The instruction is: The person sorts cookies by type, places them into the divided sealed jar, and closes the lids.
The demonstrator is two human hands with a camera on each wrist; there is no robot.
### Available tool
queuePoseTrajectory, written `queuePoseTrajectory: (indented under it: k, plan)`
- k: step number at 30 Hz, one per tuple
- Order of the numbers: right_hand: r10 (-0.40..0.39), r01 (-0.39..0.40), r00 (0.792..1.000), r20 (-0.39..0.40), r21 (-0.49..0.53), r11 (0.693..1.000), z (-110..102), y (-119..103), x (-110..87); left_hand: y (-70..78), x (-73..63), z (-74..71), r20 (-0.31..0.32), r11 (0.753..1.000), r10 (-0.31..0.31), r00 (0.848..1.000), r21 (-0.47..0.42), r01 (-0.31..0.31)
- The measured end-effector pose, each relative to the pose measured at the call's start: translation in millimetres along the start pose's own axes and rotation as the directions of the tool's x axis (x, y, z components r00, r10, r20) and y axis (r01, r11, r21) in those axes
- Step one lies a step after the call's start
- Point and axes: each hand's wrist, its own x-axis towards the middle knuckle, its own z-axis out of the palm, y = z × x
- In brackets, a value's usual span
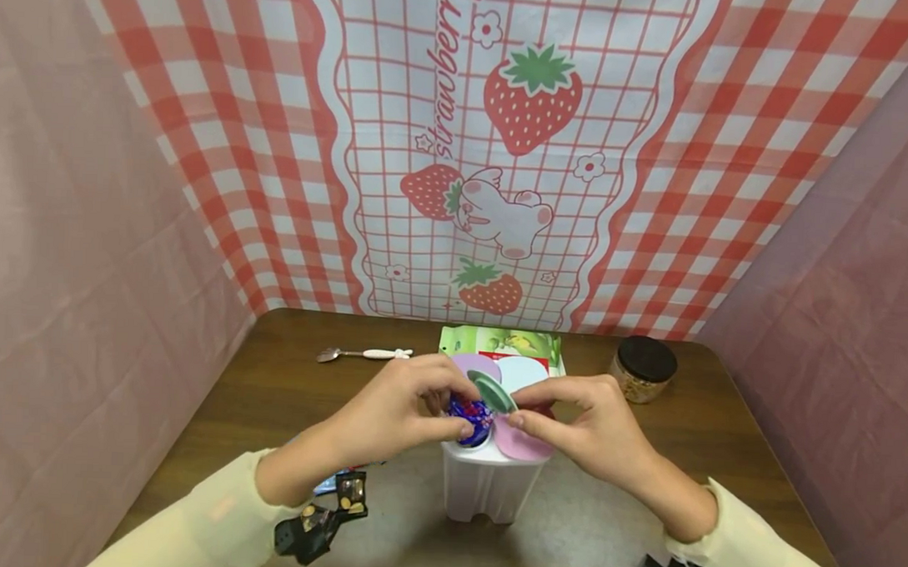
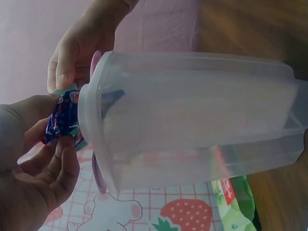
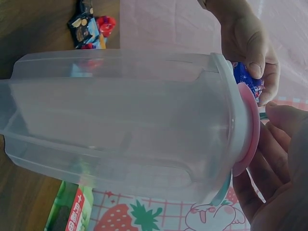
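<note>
Nearest, blue-wrapped sweets (image 1: 470,423): at eight o'clock on the container (image 1: 484,485) top; probably light, slippery; best taken round the middle.
Left hand (image 1: 417,399): nine o'clock; half-curls around the sweets.
Right hand (image 1: 601,418): three o'clock; pinches green lid (image 1: 494,392), thumb near forefinger.
Green lid: tilted; likely light, stiffish; best held by the rim.

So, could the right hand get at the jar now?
Probably yes, if the right hand lets go of the green lid: the jar stands beyond that hand, to its right, with nothing visible between them.
</note>
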Motion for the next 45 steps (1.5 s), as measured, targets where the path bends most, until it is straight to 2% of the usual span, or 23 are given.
queuePoseTrajectory:
  k: [4, 8, 11, 16, 19, 23, 25, 30, 35, 39, 45]
  plan:
    - [-0.016, 0.016, 1.0, -0.004, 0.002, 1.0, 0.3, 1.1, -0.3, 0.6, 0.4, 6.4, -0.025, 1.0, 0.011, 1.0, 0.026, -0.011]
    - [-0.033, 0.033, 0.999, -0.009, 0.001, 0.999, 0.4, 2.4, -0.3, 3.3, -1.7, 10.2, -0.054, 0.998, -0.025, 0.998, 0.06, 0.029]
    - [-0.021, 0.021, 1.0, -0.01, 0.0, 1.0, -0.2, 2.3, -0.7, 4.6, -4.0, 10.4, -0.06, 0.997, -0.02, 0.998, 0.074, 0.025]
    - [-0.006, 0.006, 1.0, -0.004, 0.008, 1.0, -0.4, 1.7, -1.1, 4.2, -7.7, 6.4, -0.041, 0.991, 0.037, 0.998, 0.128, -0.032]
    - [-0.034, 0.034, 0.999, -0.01, 0.009, 0.999, 0.5, 2.4, -0.9, 2.0, -8.0, 5.1, -0.022, 0.984, 0.082, 0.996, 0.159, -0.077]
    - [-0.064, 0.064, 0.998, -0.018, 0.007, 0.998, 1.4, 3.7, -0.5, -2.9, -6.7, 6.3, -0.011, 0.963, 0.171, 0.985, 0.215, -0.165]
    - [-0.05, 0.05, 0.999, -0.014, 0.007, 0.999, 1.4, 4.0, -0.5, -5.2, -6.8, 6.9, -0.006, 0.948, 0.191, 0.982, 0.259, -0.183]
    - [-0.008, 0.008, 1.0, -0.004, 0.006, 1.0, 1.0, 4.1, -1.5, -10.2, -10.5, 8.1, 0.015, 0.935, 0.155, 0.988, 0.32, -0.151]
    - [-0.032, 0.032, 0.999, -0.014, 0.007, 0.999, 0.9, 3.7, -1.6, -10.4, -12.4, 8.1, -0.002, 0.941, 0.148, 0.989, 0.307, -0.141]
    - [-0.054, 0.054, 0.998, -0.023, 0.01, 0.998, 1.0, 2.5, -1.2, -8.1, -12.6, 8.9, -0.028, 0.953, 0.12, 0.992, 0.282, -0.107]
    - [-0.03, 0.03, 0.999, -0.014, 0.015, 0.999, 0.6, 2.4, -1.3, -7.2, -10.5, 10.5, 0.007, 0.952, 0.087, 0.996, 0.294, -0.085]
